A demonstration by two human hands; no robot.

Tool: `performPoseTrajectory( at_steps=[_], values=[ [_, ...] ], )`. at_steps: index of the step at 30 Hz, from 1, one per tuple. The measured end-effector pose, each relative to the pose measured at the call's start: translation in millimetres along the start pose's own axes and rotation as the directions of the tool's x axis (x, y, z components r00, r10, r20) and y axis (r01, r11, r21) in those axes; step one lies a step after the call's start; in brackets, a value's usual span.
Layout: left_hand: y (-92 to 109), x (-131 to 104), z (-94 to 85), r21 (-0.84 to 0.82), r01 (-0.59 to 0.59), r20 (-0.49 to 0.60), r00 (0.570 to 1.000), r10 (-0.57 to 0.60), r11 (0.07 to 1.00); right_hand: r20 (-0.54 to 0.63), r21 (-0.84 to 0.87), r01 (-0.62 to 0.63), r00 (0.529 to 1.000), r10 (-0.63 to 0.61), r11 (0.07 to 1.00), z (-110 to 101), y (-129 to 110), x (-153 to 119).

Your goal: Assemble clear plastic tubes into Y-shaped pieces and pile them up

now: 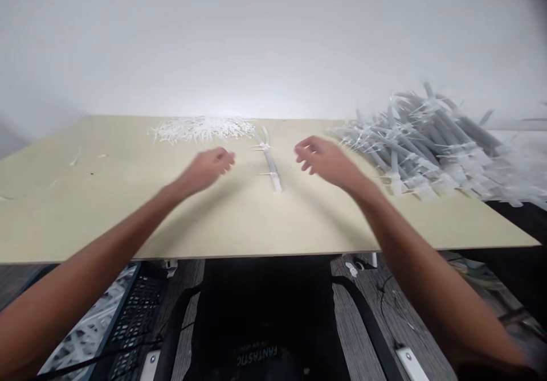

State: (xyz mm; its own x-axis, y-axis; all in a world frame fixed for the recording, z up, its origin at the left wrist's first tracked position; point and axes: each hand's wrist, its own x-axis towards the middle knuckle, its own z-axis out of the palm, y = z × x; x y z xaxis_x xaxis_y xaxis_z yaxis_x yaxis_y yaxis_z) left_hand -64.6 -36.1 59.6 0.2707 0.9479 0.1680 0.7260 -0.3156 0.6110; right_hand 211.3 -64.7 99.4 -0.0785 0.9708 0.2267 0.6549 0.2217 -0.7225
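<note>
"Both left hand [209, 167] and right hand [327, 159] empty?"
"Look empty, half-open, either side of the grey tube [270, 161], not touching. Tube's on the tabletop [239, 221]. I'd steady it mid-length, light grip, clear of its tie tails [264, 173]."
</note>
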Motion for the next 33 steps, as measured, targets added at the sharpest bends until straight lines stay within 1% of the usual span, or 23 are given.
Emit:
performPoseTrajectory(
  at_steps=[1, 2, 3, 4, 5, 6, 7, 8, 10, 11, 13, 15, 16, 18, 21, 23, 25, 29, 33],
  values=[
    [1, 7, 10.9, 0.029, 0.001, 0.065, 0.998, -0.003, 1.000, 0.081, -0.089, -0.065, 0.994, 0.072, 0.994, 19, 5, 15],
    [4, 15, 23.8, 0.073, 0.000, 0.135, 0.991, -0.009, 0.997, 0.143, -0.178, -0.098, 0.982, 0.124, 0.979, 38, 11, 31],
    [6, 23, 37.6, 0.130, -0.006, 0.192, 0.981, -0.019, 0.991, 0.185, -0.243, -0.101, 0.971, 0.148, 0.965, 55, 17, 45],
    [9, 31, 50.9, 0.194, -0.017, 0.220, 0.975, -0.027, 0.981, 0.212, -0.324, -0.072, 0.966, 0.146, 0.943, 69, 23, 57],
    [10, 37, 62.7, 0.251, -0.036, 0.235, 0.972, -0.025, 0.967, 0.221, -0.400, -0.037, 0.966, 0.136, 0.916, 81, 29, 67],
    [11, 41, 72.3, 0.298, -0.063, 0.203, 0.979, 0.001, 0.952, 0.229, -0.450, -0.014, 0.965, 0.130, 0.893, 90, 33, 73],
    [11, 44, 79.2, 0.327, -0.108, 0.176, 0.983, 0.052, 0.939, 0.219, -0.481, -0.003, 0.968, 0.123, 0.877, 97, 37, 76],
    [10, 44, 83.5, 0.329, -0.169, 0.155, 0.980, 0.123, 0.929, 0.191, -0.493, -0.024, 0.972, 0.135, 0.870, 101, 40, 77],
    [5, 42, 86.1, 0.270, -0.264, 0.150, 0.962, 0.230, 0.926, 0.155, -0.461, -0.070, 0.975, 0.157, 0.885, 104, 43, 74],
    [2, 40, 85.5, 0.218, -0.295, 0.155, 0.951, 0.266, 0.930, 0.154, -0.414, -0.084, 0.975, 0.161, 0.906, 103, 44, 71],
    [-1, 37, 83.5, 0.116, -0.318, 0.151, 0.942, 0.299, 0.941, 0.185, -0.263, -0.094, 0.972, 0.146, 0.960, 100, 46, 66],
    [-2, 37, 82.4, 0.052, -0.307, 0.094, 0.949, 0.301, 0.950, 0.211, -0.050, -0.086, 0.973, 0.095, 0.995, 96, 47, 62],
    [-2, 37, 82.4, 0.032, -0.302, 0.055, 0.952, 0.300, 0.953, 0.205, 0.061, -0.071, 0.977, 0.058, 0.996, 94, 47, 60],
    [0, 38, 82.7, 0.006, -0.298, -0.025, 0.954, 0.298, 0.955, 0.158, 0.249, -0.019, 0.987, -0.021, 0.968, 92, 46, 59],
    [2, 38, 82.6, -0.016, -0.310, -0.109, 0.946, 0.307, 0.950, 0.087, 0.423, 0.070, 0.989, -0.117, 0.904, 91, 42, 58],
    [3, 37, 81.9, -0.029, -0.309, -0.136, 0.943, 0.302, 0.951, 0.050, 0.480, 0.112, 0.987, -0.155, 0.870, 91, 40, 58],
    [3, 37, 81.2, -0.042, -0.304, -0.156, 0.943, 0.295, 0.952, 0.007, 0.499, 0.156, 0.983, -0.184, 0.852, 90, 39, 57],
    [2, 35, 80.6, -0.069, -0.293, -0.180, 0.944, 0.277, 0.954, -0.088, 0.470, 0.243, 0.969, -0.229, 0.849, 88, 39, 56],
    [5, 33, 80.2, -0.122, -0.258, -0.192, 0.954, 0.232, 0.958, -0.126, 0.446, 0.281, 0.960, -0.251, 0.850, 85, 36, 53]
  ],
)
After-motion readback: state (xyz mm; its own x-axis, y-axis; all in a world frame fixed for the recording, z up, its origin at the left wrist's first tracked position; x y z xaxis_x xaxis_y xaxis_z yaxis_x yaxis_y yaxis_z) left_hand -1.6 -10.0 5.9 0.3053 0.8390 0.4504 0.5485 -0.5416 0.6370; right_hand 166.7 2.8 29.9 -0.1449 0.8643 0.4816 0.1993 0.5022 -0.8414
